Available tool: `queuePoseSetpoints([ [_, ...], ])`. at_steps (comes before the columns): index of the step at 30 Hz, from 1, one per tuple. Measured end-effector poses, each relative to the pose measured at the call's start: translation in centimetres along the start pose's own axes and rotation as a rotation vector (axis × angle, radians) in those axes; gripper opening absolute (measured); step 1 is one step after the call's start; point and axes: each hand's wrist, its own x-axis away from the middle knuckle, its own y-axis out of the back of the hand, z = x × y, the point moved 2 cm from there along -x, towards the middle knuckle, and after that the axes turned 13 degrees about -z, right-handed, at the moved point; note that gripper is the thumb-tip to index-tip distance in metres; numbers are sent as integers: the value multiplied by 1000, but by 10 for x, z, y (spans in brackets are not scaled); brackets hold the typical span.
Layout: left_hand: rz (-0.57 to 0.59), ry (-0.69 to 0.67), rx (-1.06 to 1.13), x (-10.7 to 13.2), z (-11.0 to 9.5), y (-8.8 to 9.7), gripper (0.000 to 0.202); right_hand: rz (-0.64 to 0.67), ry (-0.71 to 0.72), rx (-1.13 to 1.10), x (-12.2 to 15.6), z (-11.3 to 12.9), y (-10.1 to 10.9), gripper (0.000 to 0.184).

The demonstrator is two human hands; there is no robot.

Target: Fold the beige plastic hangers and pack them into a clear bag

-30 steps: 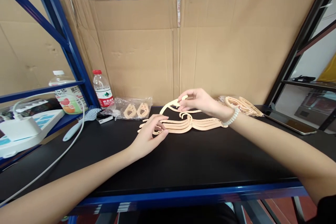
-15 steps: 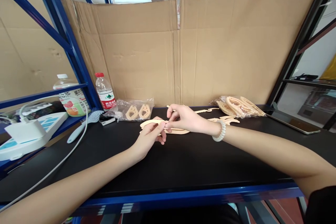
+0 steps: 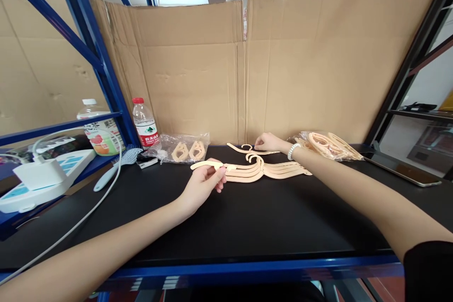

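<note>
My left hand (image 3: 205,180) pinches a beige curved hanger piece (image 3: 204,164) between thumb and fingers, its rounded end pointing left. Just right of that hand, a row of beige clothes hangers (image 3: 244,178) lies flat, hooks bunched in the middle. Behind them is a single beige hanger (image 3: 236,148) with its hook toward the back. My right hand (image 3: 272,143), with a pale beaded bracelet (image 3: 292,151) on the wrist, is at this rear hanger's right arm. Its fingers are curled together, and what they hold, if anything, is hidden.
A clear bag (image 3: 187,148) of beige parts lies back left, near a water bottle (image 3: 145,125) and a hairbrush (image 3: 118,167). Another bag of hangers (image 3: 327,145) and a phone (image 3: 403,170) lie on the right. A white cable (image 3: 95,204) crosses the left side; cardboard (image 3: 191,85) stands behind.
My right hand has left my left hand and moved right and back to the rear hanger, uncovering the row of hangers. The left hand keeps its hold on the hanger piece.
</note>
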Motion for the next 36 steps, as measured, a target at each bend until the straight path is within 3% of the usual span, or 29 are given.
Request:
queuePoseSetpoints([
  [6,-22,33,25,-2,3,3,35,100,-38,-38,-19,-4,-20,14],
  [13,-40,94,99,0,2,2,35,111,-115,-135,-18,-6,-16,15],
  [17,-59,116,124,-1,2,2,37,69,-155,-216,-13,-1,-1,19],
  [21,-79,125,154,-2,4,3,39,-34,-220,-415,-6,8,32,23],
  [24,-85,81,128,-2,6,4,38,-88,-114,-480,6,25,63,28],
  [28,-72,60,131,-4,8,5,35,-139,123,-298,33,58,92,9],
  [32,-60,96,214,-6,11,6,32,-147,190,-135,62,81,95,6],
  [36,-71,139,275,-5,7,5,30,-48,120,-217,89,81,79,15],
])
